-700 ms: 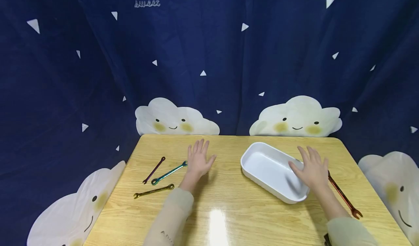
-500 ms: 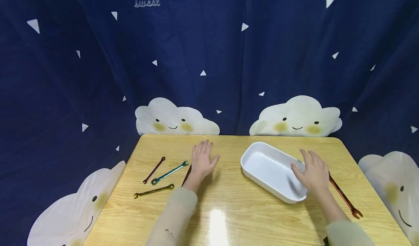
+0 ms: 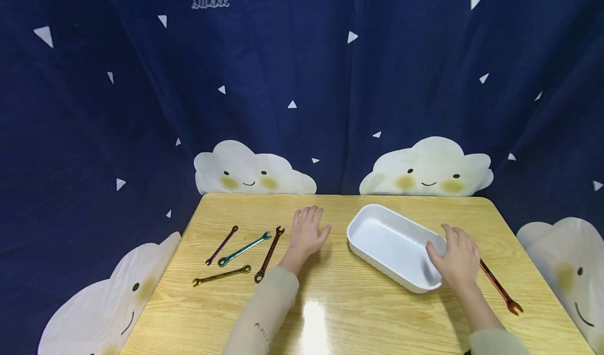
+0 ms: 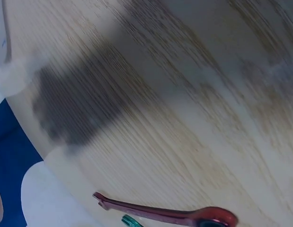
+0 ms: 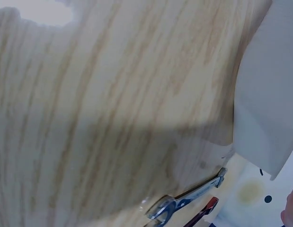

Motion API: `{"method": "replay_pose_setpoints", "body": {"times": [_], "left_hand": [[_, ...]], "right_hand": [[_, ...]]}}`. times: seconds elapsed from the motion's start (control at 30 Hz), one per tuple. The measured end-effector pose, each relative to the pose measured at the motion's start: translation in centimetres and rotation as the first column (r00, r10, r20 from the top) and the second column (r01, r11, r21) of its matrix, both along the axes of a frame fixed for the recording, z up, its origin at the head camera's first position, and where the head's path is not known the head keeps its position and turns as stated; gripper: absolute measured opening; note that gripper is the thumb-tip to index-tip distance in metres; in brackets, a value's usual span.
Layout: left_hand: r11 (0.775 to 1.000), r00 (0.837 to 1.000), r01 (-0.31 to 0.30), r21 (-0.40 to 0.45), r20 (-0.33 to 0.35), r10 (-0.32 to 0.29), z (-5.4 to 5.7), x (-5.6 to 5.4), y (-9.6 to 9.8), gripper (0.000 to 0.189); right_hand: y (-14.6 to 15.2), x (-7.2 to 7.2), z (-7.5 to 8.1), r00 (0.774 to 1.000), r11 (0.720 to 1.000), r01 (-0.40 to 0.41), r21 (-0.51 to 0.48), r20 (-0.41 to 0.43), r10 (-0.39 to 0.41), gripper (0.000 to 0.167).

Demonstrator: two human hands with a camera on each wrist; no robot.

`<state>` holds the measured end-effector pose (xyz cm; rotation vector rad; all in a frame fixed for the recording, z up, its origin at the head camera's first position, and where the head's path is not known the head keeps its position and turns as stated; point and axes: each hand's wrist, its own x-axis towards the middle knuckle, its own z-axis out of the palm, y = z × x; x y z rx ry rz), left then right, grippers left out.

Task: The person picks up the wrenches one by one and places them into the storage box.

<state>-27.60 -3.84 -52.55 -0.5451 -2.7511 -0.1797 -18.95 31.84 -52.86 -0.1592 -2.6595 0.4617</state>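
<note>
My left hand point(image 3: 308, 233) is over the table with fingers spread and nothing in them. Just left of it lies a dark red combination wrench point(image 3: 270, 254); the left wrist view shows this red wrench point(image 4: 160, 213) beside a teal tip. My right hand point(image 3: 456, 256) hovers at the right end of a white rectangular tray point(image 3: 396, 279), thumb over its rim, fingers loosely bent. To that hand's right is an orange-red wrench point(image 3: 501, 288). The right wrist view shows a silvery blue wrench point(image 5: 186, 197) next to a red wrench point(image 5: 203, 211); the silvery one is hidden in the head view.
Farther left on the wooden table point(image 3: 340, 318) lie a teal wrench point(image 3: 245, 249), a purple wrench point(image 3: 222, 245) and a gold wrench point(image 3: 222, 276). A dark blue curtain point(image 3: 302, 72) with cloud prints hangs behind the table.
My left hand has moved right, uncovering the dark red wrench beneath it. My right hand has shifted slightly right and toward me. The tray stays put.
</note>
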Motion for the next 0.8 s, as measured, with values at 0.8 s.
{"method": "replay_pose_setpoints", "body": {"times": [0.8], "left_hand": [[0.99,0.998,0.063,-0.127,0.024,-0.061,-0.6,-0.8,3.9,0.049]], "right_hand": [[-0.2,2.3,-1.2,0.992,0.988,0.123,-0.095,0.012,-0.122,0.051]]}}
